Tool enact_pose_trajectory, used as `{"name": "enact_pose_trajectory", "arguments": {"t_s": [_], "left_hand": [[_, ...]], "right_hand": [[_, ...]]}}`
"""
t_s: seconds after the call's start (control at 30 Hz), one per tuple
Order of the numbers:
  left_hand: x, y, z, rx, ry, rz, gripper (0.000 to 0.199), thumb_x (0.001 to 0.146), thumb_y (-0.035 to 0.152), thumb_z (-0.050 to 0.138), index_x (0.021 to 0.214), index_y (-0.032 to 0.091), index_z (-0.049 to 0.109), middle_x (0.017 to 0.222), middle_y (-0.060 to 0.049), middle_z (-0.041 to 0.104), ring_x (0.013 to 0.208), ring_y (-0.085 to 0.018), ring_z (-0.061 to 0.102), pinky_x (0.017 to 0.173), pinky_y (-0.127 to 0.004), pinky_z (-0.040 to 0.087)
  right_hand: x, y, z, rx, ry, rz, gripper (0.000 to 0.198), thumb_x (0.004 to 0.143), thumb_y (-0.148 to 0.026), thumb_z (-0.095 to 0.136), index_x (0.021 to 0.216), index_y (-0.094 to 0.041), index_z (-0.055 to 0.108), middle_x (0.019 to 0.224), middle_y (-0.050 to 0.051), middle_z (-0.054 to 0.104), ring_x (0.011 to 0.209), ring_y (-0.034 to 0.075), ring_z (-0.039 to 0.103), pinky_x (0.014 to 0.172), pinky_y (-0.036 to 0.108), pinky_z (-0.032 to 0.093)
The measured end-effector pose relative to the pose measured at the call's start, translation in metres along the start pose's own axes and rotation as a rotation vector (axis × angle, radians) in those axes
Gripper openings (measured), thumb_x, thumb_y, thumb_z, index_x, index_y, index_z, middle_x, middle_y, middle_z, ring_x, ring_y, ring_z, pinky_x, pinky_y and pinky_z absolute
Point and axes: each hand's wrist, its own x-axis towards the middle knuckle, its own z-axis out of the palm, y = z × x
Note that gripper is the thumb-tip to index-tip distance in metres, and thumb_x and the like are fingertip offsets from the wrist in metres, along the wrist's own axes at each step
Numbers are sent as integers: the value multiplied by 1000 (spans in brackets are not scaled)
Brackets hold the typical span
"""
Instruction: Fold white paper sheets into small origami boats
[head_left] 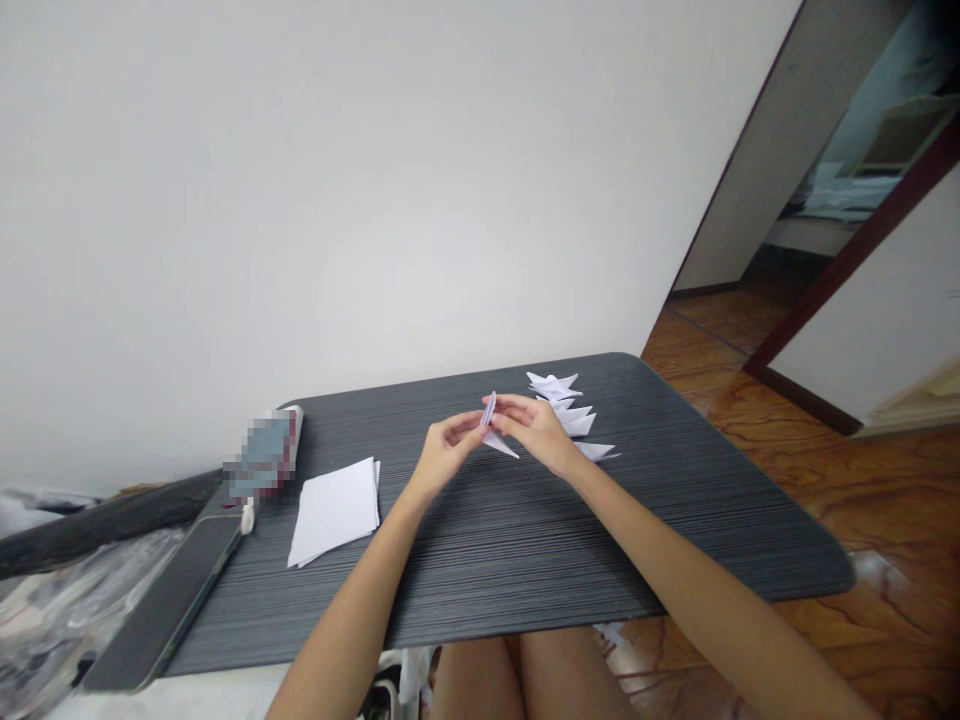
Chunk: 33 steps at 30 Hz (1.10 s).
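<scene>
together, left hand [445, 452] and right hand [541, 432] pinch pointed folded paper [498, 442] above the streaked table [487, 560].

"Where's it brightest?"
"Across the upper middle, on the wall [450, 200]; the doorway [821, 200], upper right, is dim."
"Sharpness?"
"Lower-left clutter [90, 600] smears; mosaic blocks [259, 455] hide a patch at left."

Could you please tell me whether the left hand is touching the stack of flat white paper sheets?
Apart: the head view shows dark, striped tabletop between the left hand and the white paper stack.
</scene>
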Motion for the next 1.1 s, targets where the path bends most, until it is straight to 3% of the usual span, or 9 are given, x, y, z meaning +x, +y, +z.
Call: {"name": "enact_pose_trajectory", "arguments": {"t_s": [0.23,0.67,1.1], "left_hand": [[-1,2,1,24,-33,40,40,67,35,62,99,12,61,101,-11,64,93,-25,58,83,-38,44],[0,-3,0,-6,-17,-15,39,69,37,59,100,14,62,99,-9,64,91,-22,58,80,-32,44],[1,-6,-4,201,-45,121,35,76,40,48,83,12,68,83,-6,65,79,-20,57,70,-27,44]], "right_hand": [[-1,-5,1,-31,45,5,33,65,-35,62,91,-14,63,79,6,66,69,16,60,63,29,47],[0,0,1,-91,9,-50,32,63,-33,64,90,-15,62,81,6,63,75,17,59,69,32,48],[-2,-6,3,-128,-8,-45,29,64,-29,62,89,-14,61,79,6,62,66,15,58,62,29,48]]}}
